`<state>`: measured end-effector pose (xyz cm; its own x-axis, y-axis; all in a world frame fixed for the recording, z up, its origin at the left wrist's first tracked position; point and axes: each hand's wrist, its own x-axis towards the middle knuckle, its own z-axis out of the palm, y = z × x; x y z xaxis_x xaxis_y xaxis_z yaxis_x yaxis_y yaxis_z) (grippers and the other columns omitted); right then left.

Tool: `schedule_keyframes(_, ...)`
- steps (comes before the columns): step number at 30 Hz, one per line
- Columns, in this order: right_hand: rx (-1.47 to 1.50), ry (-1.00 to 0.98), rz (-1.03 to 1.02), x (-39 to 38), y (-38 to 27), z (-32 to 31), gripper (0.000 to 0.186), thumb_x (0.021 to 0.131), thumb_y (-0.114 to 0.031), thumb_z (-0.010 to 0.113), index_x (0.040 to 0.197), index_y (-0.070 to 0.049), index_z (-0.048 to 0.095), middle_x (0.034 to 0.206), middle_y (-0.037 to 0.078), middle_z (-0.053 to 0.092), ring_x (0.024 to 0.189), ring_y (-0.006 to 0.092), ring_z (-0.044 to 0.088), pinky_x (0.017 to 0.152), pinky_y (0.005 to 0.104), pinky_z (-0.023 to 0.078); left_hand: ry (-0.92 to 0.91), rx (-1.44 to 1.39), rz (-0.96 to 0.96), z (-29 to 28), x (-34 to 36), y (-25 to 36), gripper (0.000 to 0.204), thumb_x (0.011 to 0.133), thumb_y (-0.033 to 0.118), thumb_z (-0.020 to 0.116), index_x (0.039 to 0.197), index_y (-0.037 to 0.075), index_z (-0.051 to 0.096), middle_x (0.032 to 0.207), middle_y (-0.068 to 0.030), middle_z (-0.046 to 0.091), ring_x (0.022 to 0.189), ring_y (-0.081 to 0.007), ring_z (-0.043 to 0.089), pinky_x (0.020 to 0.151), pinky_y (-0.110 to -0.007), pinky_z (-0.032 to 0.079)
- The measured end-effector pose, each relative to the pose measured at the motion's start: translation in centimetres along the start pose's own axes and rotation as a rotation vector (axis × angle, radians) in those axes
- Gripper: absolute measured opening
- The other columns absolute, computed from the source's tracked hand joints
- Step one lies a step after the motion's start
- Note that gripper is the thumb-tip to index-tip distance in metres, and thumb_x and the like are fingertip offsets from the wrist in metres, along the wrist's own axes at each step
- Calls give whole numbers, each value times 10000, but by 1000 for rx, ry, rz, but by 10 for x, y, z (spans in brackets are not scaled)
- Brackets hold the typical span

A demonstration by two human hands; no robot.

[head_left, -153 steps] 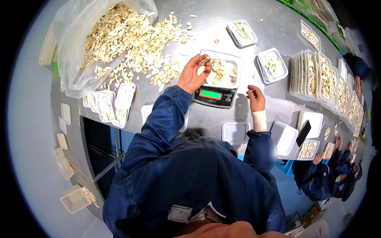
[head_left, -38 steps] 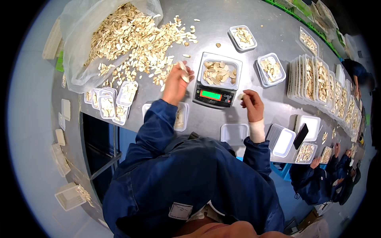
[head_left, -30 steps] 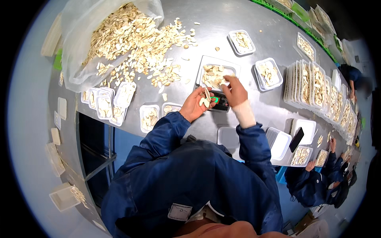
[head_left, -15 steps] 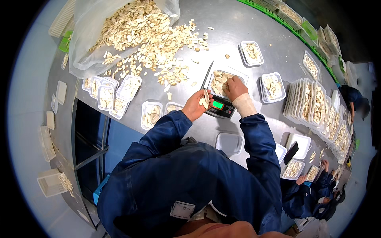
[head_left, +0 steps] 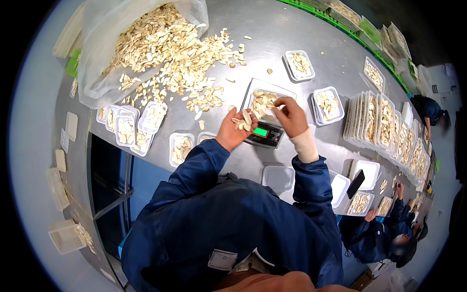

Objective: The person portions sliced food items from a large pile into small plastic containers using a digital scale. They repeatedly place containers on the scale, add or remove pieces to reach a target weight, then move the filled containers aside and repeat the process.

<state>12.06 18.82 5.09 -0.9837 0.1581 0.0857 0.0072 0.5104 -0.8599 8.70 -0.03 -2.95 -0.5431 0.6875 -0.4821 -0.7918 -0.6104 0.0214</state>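
Observation:
My left hand (head_left: pixel 233 129), palm up with curled fingers, holds several pale dried slices, apparently mushroom (head_left: pixel 242 121), just left of the scale's lit display (head_left: pixel 262 135). My right hand (head_left: pixel 289 114), wrist wrapped in a pale band, is pinched over the white plastic tray (head_left: pixel 258 96) of slices that sits on the scale; what its fingertips hold is too small or hidden to make out. A large heap of slices (head_left: pixel 155 48) spills from a clear bag (head_left: pixel 92 82) at the back left.
Filled trays (head_left: pixel 125 130) cluster at left, others (head_left: pixel 327 104) at right beside packed rows (head_left: pixel 384 121). Lids (head_left: pixel 339 190), an empty tray (head_left: pixel 278 178) and a black phone (head_left: pixel 355 184) lie near the front edge of the steel table (head_left: pixel 243 27). Co-workers (head_left: pixel 365 238) work at the right.
My left hand has moved from beside the scale to below the tray, holding more slices. My right hand has risen from the scale's right onto the tray. The view has shifted slightly.

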Motion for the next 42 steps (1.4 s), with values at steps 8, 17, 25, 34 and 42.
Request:
schedule_keyframes(8, 219, 209, 277, -51, 63, -45, 88, 803, -78, 561, 866, -16, 561, 692, -9, 556, 563, 49, 472, 514, 189, 392, -64, -100, 168, -11, -7, 82, 175, 882, 205, 447, 906, 37, 492, 719, -31, 474, 551, -108, 398, 435, -205, 318)
schedule_keyframes(17, 50, 214, 206, -72, 78, -30, 92, 791, -67, 556, 869, -21, 568, 772, 41, 574, 590, 113, 515, 541, 230, 420, -6, -148, 194, -15, -16, 88, 200, 895, 219, 422, 887, 31, 489, 664, -17, 434, 547, -109, 369, 429, -209, 285)
schedule_keyframes(25, -486, 10, -4, 17, 56, 22, 141, 738, -140, 556, 873, -104, 578, 855, 98, 530, 765, 278, 561, 644, 361, 470, 38, -49, 180, -6, -14, 56, 187, 888, 215, 432, 880, 39, 494, 660, -3, 416, 564, -99, 368, 455, -205, 297)
schedule_keyframes(34, -278, -13, 11, 21, 78, 31, 148, 686, -120, 593, 820, -75, 549, 814, 117, 543, 713, 285, 552, 630, 363, 458, 43, -23, 257, -30, -19, 65, 203, 881, 216, 439, 943, 35, 506, 757, -50, 517, 664, -152, 473, 571, -244, 408)
schedule_keyframes(42, 502, -100, 293, -2, 27, 23, 156, 771, -65, 596, 912, -10, 557, 742, -26, 524, 652, 36, 467, 575, 173, 389, -147, -17, 206, -11, -13, 41, 419, 902, 325, 345, 1158, 5, 433, 1121, -150, 470, 1069, -305, 436, 926, -405, 354)
